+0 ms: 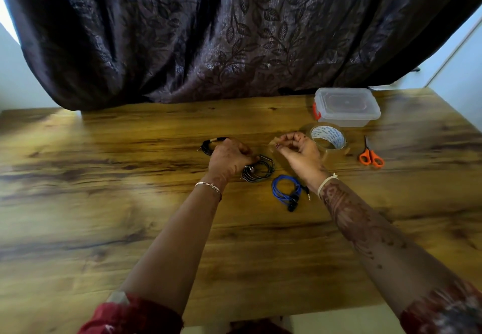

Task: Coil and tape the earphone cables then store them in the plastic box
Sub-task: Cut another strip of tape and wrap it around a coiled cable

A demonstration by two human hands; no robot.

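Note:
My left hand presses down on a coiled dark grey earphone cable at the table's middle. Behind that hand lies a second black coil, with a pale band of tape around it. A blue coiled earphone cable rests nearer to me, between my wrists. My right hand is raised slightly, its fingers pinched on a small clear piece of tape. Just behind that hand stands the clear tape roll. The plastic box, lid on, sits at the back right.
Orange-handled scissors lie right of the tape roll. The wooden table ends at a dark patterned curtain hanging along its far edge. Pale walls show at both sides.

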